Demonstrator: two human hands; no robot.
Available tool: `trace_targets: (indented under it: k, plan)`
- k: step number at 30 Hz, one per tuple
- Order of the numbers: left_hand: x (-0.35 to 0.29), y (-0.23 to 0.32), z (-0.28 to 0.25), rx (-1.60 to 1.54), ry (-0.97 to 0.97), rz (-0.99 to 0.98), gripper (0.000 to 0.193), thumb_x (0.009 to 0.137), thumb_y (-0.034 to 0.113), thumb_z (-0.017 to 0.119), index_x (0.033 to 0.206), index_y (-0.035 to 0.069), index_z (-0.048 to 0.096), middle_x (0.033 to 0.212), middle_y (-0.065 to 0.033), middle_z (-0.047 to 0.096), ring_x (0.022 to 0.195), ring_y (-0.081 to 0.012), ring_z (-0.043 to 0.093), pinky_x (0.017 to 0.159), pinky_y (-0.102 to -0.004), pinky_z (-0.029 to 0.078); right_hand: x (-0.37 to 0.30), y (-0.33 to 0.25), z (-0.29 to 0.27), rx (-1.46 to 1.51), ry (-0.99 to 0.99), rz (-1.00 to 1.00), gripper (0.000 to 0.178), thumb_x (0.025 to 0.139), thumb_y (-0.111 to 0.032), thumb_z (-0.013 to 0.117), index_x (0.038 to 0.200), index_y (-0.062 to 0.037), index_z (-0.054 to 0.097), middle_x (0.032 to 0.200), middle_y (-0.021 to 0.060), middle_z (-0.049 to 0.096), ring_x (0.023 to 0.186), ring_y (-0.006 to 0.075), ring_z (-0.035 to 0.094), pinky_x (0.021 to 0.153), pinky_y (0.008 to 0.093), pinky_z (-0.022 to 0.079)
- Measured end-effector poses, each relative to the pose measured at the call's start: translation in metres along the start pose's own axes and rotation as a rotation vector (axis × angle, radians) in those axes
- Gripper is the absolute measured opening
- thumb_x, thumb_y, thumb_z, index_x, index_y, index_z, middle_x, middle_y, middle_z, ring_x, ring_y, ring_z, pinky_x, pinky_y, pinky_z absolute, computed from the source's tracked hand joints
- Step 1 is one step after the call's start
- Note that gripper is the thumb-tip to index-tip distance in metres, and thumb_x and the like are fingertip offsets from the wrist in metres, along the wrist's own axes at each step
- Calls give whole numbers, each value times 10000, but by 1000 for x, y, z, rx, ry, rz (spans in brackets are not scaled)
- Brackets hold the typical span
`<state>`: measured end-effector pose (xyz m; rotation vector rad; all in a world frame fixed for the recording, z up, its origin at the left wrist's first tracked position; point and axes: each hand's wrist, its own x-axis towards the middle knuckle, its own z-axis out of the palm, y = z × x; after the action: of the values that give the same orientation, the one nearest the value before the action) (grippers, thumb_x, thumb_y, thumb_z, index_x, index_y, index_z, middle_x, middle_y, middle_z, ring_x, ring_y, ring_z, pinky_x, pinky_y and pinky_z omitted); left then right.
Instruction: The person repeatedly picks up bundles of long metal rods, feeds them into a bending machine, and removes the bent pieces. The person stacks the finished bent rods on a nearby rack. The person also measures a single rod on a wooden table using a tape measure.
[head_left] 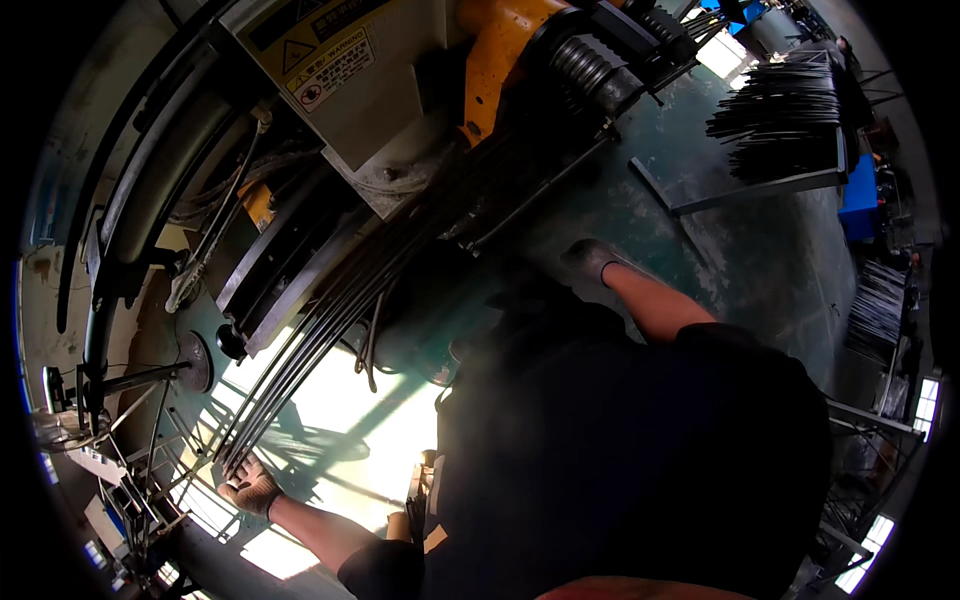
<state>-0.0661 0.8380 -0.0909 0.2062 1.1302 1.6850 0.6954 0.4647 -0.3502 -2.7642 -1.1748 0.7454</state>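
Observation:
A bundle of long, thin dark metal rods [305, 365] slants from under the machine down to the lower left. At its lower end is my left hand [250, 486], in a worn tan work glove, with the fingers curled round the rod ends. My right hand [590, 257], in a greyish glove, is off to the right side of my body, apart from the rods. Its fingers are dark and hard to make out, and I see nothing in it.
A machine with a pale housing [375, 95] and an orange arm [500, 60] stands over the rods. At the upper right a metal rack [760, 190] carries a large stack of dark rods [785, 110]. A round disc-shaped base [194, 361] and metal frames are at the left.

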Motion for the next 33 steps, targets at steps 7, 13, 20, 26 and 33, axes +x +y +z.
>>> trace_targets:
  k: [7,13,20,26,33]
  plan:
    - [-131,-201,-24,-56,343,-446,641,1095,469,509,1526,-3,453,1599,-237,465,1480,-400,443,1202,-583,389,70,25,-34,-193,-347,-104,453,1034,-424,520,1150,-63,768,1232,214,729,1196,411,658,1021,477,508]
    - [-238,-356,51,-2744,1254,-1001,188,1020,282,529,1111,132,596,1192,-78,607,1180,-250,580,1004,-447,468,133,89,-31,-276,-69,-369,369,1014,-303,522,1129,-57,771,1155,177,745,1087,354,698,965,469,533]
    - [-244,-347,76,-2575,1488,-1158,105,989,195,548,953,177,644,1004,-10,640,995,-202,602,910,-384,477,150,72,-53,-231,-58,-419,426,1023,-385,522,1167,-66,765,1229,185,730,1166,371,672,1018,486,507]
    - [-220,-332,57,-2528,1355,-1036,160,1033,184,460,1041,201,619,1098,-8,605,1054,-206,567,962,-373,444,111,58,-63,-260,-104,-346,480,1032,-456,523,1200,-74,761,1292,192,717,1234,385,649,1064,500,485]
    - [-220,-365,41,-2605,1597,-1089,111,981,177,544,1069,175,612,1134,-31,615,1104,-210,555,988,-397,427,-25,61,-114,91,-271,242,436,970,-431,637,1205,-94,784,1243,183,745,1174,355,690,1023,443,526]
